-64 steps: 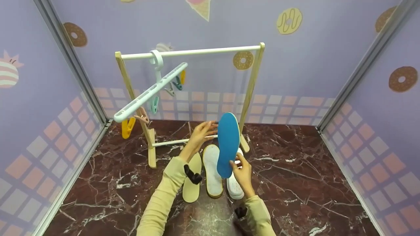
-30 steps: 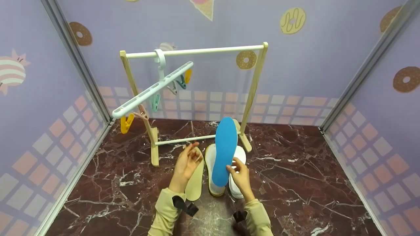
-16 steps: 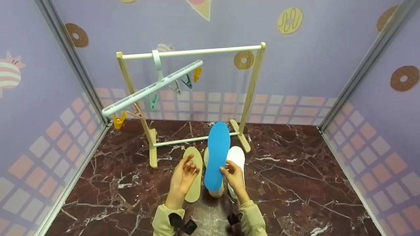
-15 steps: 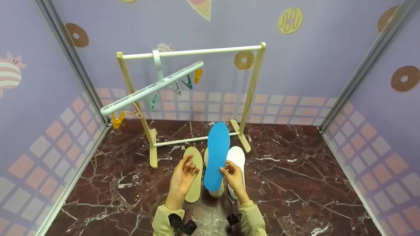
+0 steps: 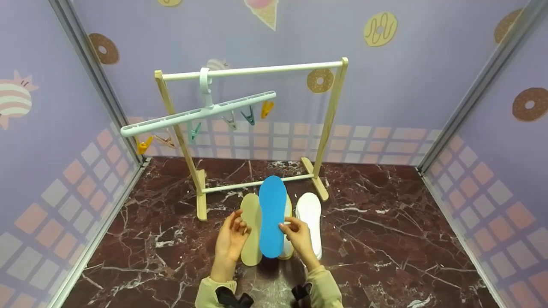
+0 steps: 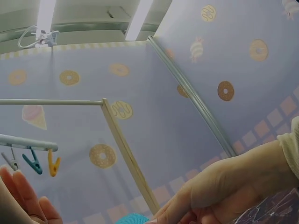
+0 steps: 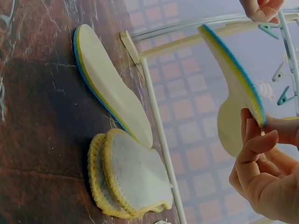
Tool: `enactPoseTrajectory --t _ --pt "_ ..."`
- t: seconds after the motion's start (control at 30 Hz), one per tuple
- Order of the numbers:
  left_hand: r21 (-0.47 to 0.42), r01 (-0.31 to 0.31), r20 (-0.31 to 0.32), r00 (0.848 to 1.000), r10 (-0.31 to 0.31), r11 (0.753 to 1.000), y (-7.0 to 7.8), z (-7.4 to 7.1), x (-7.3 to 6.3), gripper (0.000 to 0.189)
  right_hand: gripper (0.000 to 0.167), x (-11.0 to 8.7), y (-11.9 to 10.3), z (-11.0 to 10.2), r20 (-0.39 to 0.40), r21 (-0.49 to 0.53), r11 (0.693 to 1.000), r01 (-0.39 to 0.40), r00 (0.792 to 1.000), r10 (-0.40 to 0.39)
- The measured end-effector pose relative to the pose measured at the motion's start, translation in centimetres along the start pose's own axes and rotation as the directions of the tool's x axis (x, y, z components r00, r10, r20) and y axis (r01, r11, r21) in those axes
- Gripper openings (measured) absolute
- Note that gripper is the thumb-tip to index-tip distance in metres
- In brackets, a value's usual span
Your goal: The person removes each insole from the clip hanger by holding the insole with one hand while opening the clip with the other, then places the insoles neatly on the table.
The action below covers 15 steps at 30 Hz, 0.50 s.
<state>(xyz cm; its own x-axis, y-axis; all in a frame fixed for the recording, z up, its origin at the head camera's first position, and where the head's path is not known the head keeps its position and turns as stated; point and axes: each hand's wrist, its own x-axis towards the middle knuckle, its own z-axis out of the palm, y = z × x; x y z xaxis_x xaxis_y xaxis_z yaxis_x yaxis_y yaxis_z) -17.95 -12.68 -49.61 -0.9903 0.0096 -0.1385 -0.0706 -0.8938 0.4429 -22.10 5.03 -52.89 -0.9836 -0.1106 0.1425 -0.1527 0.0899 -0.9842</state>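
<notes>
My right hand (image 5: 297, 237) pinches the edge of a blue insole (image 5: 272, 214) between thumb and fingers, holding it raised toe up. In the right wrist view the insole (image 7: 233, 77) shows its cream back and a blue-and-yellow edge. Left of it, my left hand (image 5: 231, 239) hovers palm up with loosely bent fingers and nothing in them. Below lie a cream insole (image 5: 251, 252), a pair of fleecy insoles with yellow stitched rims (image 7: 138, 172), partly hidden by the blue one in the head view, and white insoles (image 5: 309, 209) on the right.
Behind the insoles stands a wooden rack (image 5: 332, 119) with a white top rail (image 5: 274, 68). A pale hanger (image 5: 197, 114) hangs from it, carrying several coloured clips (image 5: 249, 116). Patterned walls close in the dark marbled floor (image 5: 385, 239).
The blue insole in my right hand has moved left and lower. My left hand has drawn down and left, away from the insole. The hanger has swung round, its near end now further left.
</notes>
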Motion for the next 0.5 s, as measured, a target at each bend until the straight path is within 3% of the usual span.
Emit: enactPoseTrajectory --t 0.5 --pt "-0.015 0.001 -0.001 1.0 -0.001 1.0 1.3 -0.1 -0.6 0.044 0.026 1.2 0.2 0.4 0.047 0.037 0.996 -0.076 0.996 0.075"
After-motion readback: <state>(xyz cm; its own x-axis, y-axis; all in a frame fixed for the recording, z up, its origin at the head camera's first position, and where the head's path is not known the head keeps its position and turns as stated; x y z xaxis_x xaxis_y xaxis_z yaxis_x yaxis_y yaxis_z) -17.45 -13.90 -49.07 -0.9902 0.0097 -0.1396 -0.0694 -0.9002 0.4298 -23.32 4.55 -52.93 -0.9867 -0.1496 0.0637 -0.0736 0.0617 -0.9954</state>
